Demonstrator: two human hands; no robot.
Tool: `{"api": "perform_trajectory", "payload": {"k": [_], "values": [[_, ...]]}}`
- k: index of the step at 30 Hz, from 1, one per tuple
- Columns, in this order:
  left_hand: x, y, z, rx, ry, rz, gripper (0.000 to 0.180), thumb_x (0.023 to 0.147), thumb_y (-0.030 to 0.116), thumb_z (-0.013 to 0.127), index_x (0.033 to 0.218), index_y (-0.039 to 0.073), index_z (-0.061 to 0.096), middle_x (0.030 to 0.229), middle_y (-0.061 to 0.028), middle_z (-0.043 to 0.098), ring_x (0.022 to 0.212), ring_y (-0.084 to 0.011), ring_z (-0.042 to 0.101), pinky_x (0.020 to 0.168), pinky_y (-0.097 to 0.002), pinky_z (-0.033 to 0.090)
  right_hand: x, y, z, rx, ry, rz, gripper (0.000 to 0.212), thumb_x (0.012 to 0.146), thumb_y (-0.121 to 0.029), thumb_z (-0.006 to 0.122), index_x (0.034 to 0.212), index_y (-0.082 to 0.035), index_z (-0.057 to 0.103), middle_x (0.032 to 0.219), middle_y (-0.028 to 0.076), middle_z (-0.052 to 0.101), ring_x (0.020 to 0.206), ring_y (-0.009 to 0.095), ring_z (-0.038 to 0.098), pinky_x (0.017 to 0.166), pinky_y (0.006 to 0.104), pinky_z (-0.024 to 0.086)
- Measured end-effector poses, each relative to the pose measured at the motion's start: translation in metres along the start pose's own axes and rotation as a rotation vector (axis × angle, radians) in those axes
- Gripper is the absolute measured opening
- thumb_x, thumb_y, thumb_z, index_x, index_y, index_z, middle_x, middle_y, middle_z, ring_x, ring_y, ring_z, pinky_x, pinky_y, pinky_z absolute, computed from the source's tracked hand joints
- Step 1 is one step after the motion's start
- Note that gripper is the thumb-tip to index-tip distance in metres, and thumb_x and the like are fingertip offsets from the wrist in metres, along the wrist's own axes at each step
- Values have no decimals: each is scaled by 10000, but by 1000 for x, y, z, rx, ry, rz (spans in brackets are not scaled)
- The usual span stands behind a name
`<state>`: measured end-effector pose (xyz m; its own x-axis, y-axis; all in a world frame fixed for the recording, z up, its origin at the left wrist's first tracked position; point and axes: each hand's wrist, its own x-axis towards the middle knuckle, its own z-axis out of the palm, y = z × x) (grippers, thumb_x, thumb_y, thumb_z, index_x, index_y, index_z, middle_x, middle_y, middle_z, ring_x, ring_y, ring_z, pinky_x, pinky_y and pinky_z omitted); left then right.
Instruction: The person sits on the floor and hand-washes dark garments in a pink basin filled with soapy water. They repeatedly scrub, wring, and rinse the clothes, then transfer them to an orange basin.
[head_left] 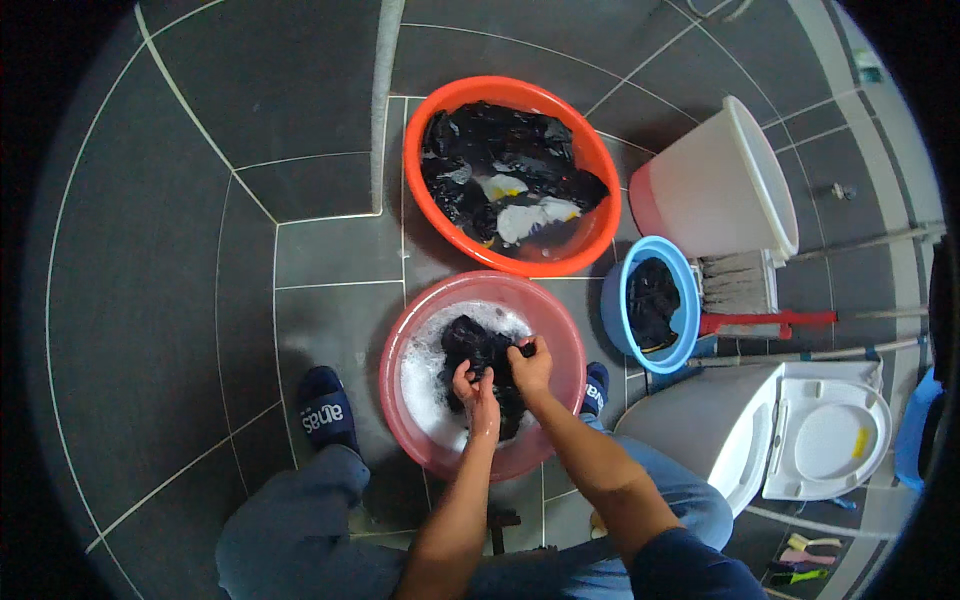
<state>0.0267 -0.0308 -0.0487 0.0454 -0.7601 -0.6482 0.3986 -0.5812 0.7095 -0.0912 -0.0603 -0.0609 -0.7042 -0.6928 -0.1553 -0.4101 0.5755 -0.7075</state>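
Note:
A dark wet garment (466, 345) lies bunched in a pink plastic basin (396, 385) of white suds (425, 385), between my feet. My left hand (478, 393) is at the garment's near side, its fingers curled against the cloth. Closed on a fold of the same dark cloth is my right hand (532, 368), at the basin's right. The garment's lower part sinks into the foam, and its kind does not show.
Just beyond stands a larger orange basin (430, 215) with dark clothes and white pieces in water. To the right are a blue bucket (612, 310) holding dark cloth, a tall pale bucket (700, 185), a broom (735, 285) and a toilet (700, 420). Tiled walls (150, 270) rise at left.

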Motion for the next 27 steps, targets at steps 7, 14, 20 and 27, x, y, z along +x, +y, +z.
{"api": "perform_trajectory", "payload": {"k": [7,14,20,27], "values": [[-27,68,30,-483,-243,-344,836,882,174,730,1526,308,213,1348,-103,442,1201,-264,467,924,-404,491,-83,-101,-106,212,-535,-150,116,819,-118,620,823,-3,616,729,40,579,722,122,543,660,295,457],[-34,65,38,-280,-65,-499,408,996,426,548,1158,66,650,1097,-97,679,1017,-245,644,877,-418,526,-32,-101,-54,-250,70,104,395,844,-369,616,920,11,689,852,286,673,835,434,673,780,471,519],[-15,-21,21,-464,0,-639,370,972,342,540,1130,30,661,1097,-141,669,1013,-277,633,909,-458,514,-62,-52,-53,-245,-59,120,398,830,-380,610,898,5,681,859,287,675,853,454,667,819,478,515],[8,-13,-6,-250,-121,-463,347,963,324,524,1068,26,669,1041,-108,664,946,-248,636,881,-391,504,-67,-45,-32,-214,-93,149,438,866,-415,555,1001,-21,690,941,277,682,908,453,667,826,515,509]]}}
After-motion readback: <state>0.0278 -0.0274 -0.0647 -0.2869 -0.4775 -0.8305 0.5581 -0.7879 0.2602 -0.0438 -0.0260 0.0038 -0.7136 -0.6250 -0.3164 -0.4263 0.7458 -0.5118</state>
